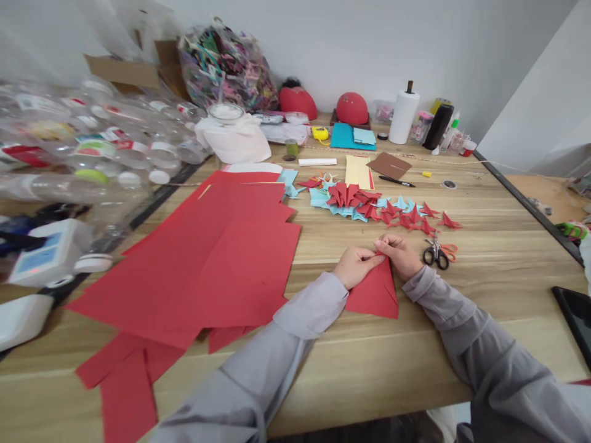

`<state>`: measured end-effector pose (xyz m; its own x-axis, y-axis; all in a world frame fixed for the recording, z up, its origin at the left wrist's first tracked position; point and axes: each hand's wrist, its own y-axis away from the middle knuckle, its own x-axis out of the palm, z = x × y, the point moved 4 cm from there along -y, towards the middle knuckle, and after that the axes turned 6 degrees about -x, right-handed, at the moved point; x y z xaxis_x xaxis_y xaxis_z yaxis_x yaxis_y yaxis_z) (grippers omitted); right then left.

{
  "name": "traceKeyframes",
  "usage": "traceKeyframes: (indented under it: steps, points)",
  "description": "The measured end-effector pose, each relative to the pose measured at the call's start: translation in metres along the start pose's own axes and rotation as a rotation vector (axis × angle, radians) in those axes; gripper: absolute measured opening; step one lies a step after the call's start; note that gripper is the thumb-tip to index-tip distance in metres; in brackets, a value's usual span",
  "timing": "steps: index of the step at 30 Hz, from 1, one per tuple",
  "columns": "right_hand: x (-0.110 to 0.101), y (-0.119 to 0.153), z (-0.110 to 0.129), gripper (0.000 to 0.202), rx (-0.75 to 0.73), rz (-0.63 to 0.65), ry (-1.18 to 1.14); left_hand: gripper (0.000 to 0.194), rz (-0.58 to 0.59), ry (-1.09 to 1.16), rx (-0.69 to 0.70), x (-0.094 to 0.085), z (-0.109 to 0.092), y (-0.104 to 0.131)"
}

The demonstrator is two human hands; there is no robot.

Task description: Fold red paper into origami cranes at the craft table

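Observation:
A piece of red paper [375, 292] with crease lines lies on the table, its wide edge toward me. My left hand [357, 264] pinches its far end from the left, thumb on top. From the right, my right hand [399, 253] closes on the same far end, fingertips meeting those of the left. The exact fold under the fingers is hidden. Just right of my right hand lie black-handled scissors [436, 253] and an orange-handled pair [449, 251]. Beyond the hands spread several folded red paper pieces [410, 215] and light blue ones [323, 200].
Large red paper sheets [198, 258] cover the table's left part. Clear plastic bottles [106, 141] crowd the far left. Along the back stand a white roll [404, 117], red domes [351, 108] and a black bottle [438, 126]. A dark phone-like device [575, 317] sits at the right edge.

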<state>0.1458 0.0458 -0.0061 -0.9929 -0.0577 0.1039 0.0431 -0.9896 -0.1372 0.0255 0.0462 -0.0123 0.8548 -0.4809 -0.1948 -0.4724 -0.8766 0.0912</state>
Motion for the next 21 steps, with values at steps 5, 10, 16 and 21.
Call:
traceKeyframes:
  steps: [5, 10, 16, 21]
  points:
    - [-0.0026, 0.0006, -0.0075, 0.046, 0.114, -0.026, -0.038, 0.046, 0.003, 0.079, -0.060, -0.0003, 0.0004, 0.0024]
    - [-0.0044, -0.0011, -0.0074, 0.045, 0.053, 0.012, 0.065, 0.052, 0.009, 0.057, -0.056, 0.0015, -0.0001, 0.0033]
    - [-0.0014, 0.0002, -0.0036, 0.043, 0.017, -0.003, 0.079, 0.054, -0.014, 0.092, -0.081, 0.0005, 0.0026, 0.0025]
    - [-0.0009, 0.0009, -0.0026, 0.041, 0.051, -0.067, 0.003, 0.043, -0.060, 0.183, -0.074, -0.0021, -0.0014, 0.0026]
